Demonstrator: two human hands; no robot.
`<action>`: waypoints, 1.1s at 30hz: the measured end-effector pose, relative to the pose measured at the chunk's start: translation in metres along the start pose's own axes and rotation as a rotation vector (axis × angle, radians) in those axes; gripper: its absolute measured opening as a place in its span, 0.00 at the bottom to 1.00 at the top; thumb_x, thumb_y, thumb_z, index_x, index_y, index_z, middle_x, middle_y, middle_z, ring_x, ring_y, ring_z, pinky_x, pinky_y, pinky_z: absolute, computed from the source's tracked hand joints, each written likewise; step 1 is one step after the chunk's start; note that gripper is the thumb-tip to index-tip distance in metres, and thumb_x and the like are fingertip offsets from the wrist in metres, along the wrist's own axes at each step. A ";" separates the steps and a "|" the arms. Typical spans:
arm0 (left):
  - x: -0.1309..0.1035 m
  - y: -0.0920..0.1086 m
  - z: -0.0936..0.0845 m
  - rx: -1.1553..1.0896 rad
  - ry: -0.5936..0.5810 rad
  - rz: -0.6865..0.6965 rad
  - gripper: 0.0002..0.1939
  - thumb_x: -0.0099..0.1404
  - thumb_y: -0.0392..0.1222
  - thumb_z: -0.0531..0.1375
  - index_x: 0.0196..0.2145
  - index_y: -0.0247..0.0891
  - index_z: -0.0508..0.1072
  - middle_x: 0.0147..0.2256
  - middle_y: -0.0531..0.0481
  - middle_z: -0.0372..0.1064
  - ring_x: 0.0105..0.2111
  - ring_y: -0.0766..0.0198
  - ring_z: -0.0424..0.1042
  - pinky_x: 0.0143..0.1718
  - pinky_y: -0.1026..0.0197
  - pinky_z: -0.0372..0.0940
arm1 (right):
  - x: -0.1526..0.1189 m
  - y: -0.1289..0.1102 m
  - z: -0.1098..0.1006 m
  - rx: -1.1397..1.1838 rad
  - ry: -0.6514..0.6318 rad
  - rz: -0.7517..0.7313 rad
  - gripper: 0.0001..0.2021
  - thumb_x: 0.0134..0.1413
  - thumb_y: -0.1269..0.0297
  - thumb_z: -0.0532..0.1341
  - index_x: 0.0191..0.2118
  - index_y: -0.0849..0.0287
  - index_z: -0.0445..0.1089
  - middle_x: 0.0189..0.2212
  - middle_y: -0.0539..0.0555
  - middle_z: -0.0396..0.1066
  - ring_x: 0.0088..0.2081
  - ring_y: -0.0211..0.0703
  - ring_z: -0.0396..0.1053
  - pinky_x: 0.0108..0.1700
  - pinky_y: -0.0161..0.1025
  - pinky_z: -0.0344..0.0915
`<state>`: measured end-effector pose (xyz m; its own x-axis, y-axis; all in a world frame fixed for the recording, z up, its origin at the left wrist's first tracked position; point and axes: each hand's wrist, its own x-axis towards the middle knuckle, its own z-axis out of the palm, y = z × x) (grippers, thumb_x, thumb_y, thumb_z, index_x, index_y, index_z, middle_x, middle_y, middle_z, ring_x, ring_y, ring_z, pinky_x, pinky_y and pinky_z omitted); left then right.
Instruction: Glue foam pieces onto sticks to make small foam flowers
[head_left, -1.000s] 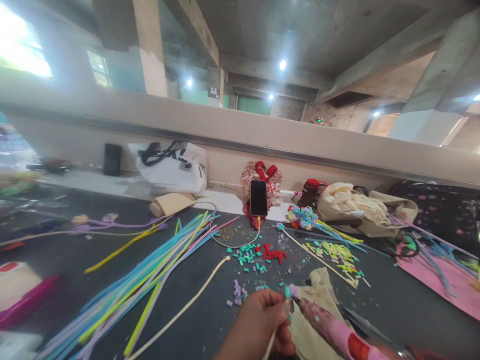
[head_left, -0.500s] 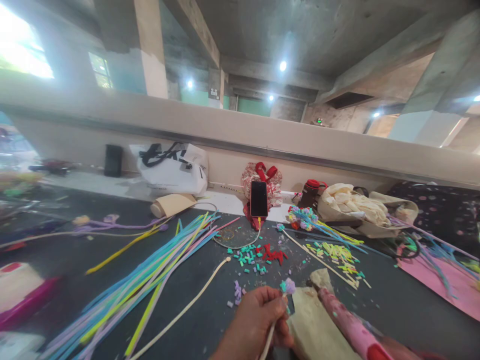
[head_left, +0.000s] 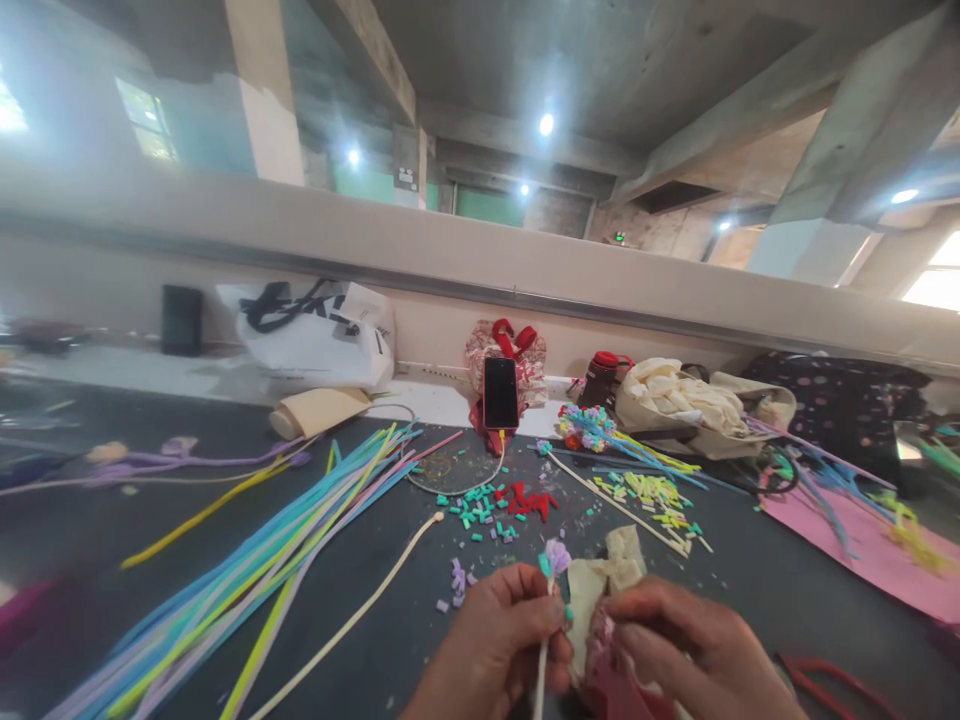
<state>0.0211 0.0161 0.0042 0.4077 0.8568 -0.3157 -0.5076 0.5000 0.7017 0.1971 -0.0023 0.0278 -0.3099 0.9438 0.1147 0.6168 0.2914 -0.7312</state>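
My left hand (head_left: 506, 635) pinches a thin cream stem (head_left: 541, 675), closed around it just under its tip. A small purple and teal cluster (head_left: 555, 558) tops that stem. Beside it, my right hand (head_left: 686, 640) is curled, with thumb and fingertips together at a pink and dark red object (head_left: 611, 670), mostly hidden below the hand. What those fingertips hold is too small to tell. Behind the hands lies a beige crumpled sheet (head_left: 587, 590). Lilac pieces (head_left: 459, 578) are scattered left of the cluster.
Long coloured stems (head_left: 277, 560) spread across the left. Teal pieces (head_left: 480, 505), red pieces (head_left: 529, 500) and yellow pieces (head_left: 651, 490) lie ahead. Farther back, a phone (head_left: 500, 390) leans on a patterned bag, near a finished-looking bead bunch (head_left: 589, 428). Pink paper (head_left: 855, 530) lies right.
My right hand has come in from the lower right, close to my left hand. The pink object has swung under it. The view has turned slightly right; my left hand still holds the stem.
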 end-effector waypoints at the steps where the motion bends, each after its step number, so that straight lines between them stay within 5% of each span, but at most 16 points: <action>1: -0.001 0.000 0.000 -0.001 -0.001 0.017 0.11 0.42 0.38 0.64 0.21 0.36 0.64 0.15 0.54 0.64 0.14 0.72 0.60 0.15 0.70 0.56 | 0.005 -0.005 0.006 0.140 -0.001 0.074 0.08 0.50 0.61 0.56 0.30 0.58 0.69 0.23 0.50 0.70 0.25 0.37 0.68 0.27 0.30 0.63; 4: -0.004 0.000 0.000 0.009 0.000 0.072 0.11 0.44 0.38 0.64 0.24 0.35 0.64 0.14 0.55 0.64 0.15 0.73 0.60 0.15 0.71 0.56 | 0.018 -0.009 0.024 0.393 -0.045 0.174 0.09 0.48 0.59 0.56 0.28 0.60 0.67 0.17 0.48 0.66 0.16 0.34 0.62 0.18 0.28 0.58; 11: 0.003 -0.002 -0.003 0.000 0.036 0.062 0.16 0.39 0.42 0.67 0.22 0.36 0.63 0.14 0.54 0.65 0.14 0.72 0.60 0.14 0.70 0.57 | 0.021 -0.017 0.027 -0.015 0.102 0.013 0.10 0.48 0.64 0.56 0.22 0.59 0.69 0.18 0.49 0.67 0.21 0.35 0.63 0.22 0.28 0.58; 17: 0.006 -0.004 -0.006 -0.007 0.017 0.034 0.15 0.40 0.42 0.66 0.23 0.35 0.64 0.14 0.53 0.65 0.13 0.73 0.60 0.14 0.71 0.57 | 0.025 -0.021 0.025 -0.056 0.156 0.044 0.06 0.41 0.71 0.55 0.19 0.61 0.66 0.16 0.47 0.65 0.20 0.33 0.62 0.22 0.28 0.56; 24: 0.008 -0.005 -0.008 0.004 -0.035 0.016 0.14 0.41 0.42 0.66 0.22 0.35 0.64 0.13 0.55 0.63 0.11 0.75 0.58 0.13 0.72 0.56 | 0.028 -0.022 0.020 0.441 -0.085 0.153 0.05 0.44 0.67 0.56 0.22 0.60 0.63 0.12 0.43 0.60 0.13 0.30 0.58 0.17 0.27 0.54; 33: 0.003 -0.005 -0.002 0.001 -0.019 0.024 0.14 0.41 0.41 0.65 0.22 0.36 0.62 0.11 0.55 0.63 0.10 0.75 0.58 0.13 0.72 0.54 | 0.030 -0.012 0.022 0.735 -0.180 0.152 0.08 0.44 0.63 0.60 0.23 0.62 0.65 0.13 0.46 0.65 0.13 0.29 0.59 0.18 0.27 0.56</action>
<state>0.0236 0.0164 -0.0020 0.4094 0.8661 -0.2867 -0.5167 0.4791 0.7096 0.1648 0.0190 0.0254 -0.4121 0.9069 -0.0880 0.0428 -0.0772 -0.9961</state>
